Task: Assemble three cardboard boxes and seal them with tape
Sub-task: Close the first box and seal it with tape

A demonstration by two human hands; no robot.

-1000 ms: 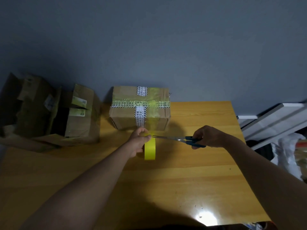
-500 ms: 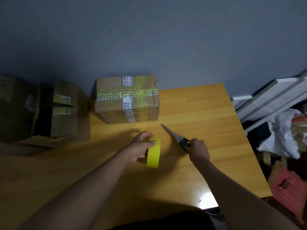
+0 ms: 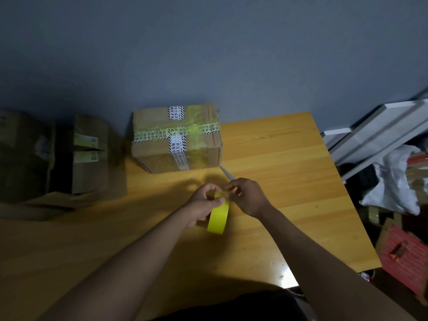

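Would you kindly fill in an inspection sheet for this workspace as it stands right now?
Surface: wooden table, lit patch at its near edge.
Job's things: sealed box crossed with tape at the back; open boxes on the left, flaps loose; yellow tape roll on edge.
Clutter: scissors, only the blade tip shows behind the right hand.
Hands: left hand grips the roll; right hand pinches at the roll's top, seemingly at the tape end.
Cables: thin wire below the table's near edge, unclear.
Surroundings: grey wall; white boards, white bag and red crate on the right.
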